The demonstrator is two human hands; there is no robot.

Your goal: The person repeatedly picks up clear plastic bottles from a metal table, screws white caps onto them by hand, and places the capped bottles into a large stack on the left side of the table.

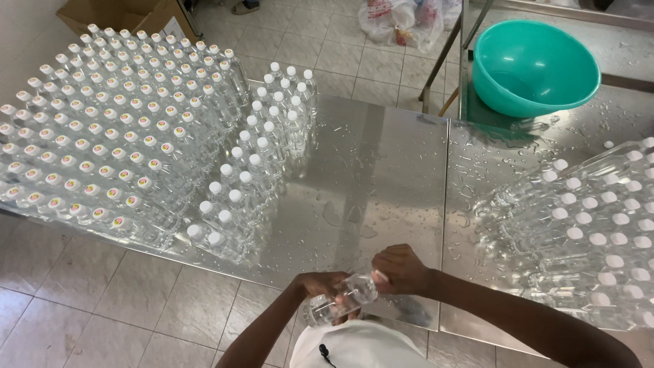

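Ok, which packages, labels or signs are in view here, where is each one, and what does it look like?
Cardboard box: top left, on the floor behind the table; brown, open flaps.
Plastic bags: top centre, on the floor; white and crumpled, with red print.
Cap stickers: on the capped bottles filling the left of the steel table; small, round, multicoloured.
Held bottle: clear, unlabelled, lying sideways, left hand on its body, right hand at its cap.
No signs or screens.
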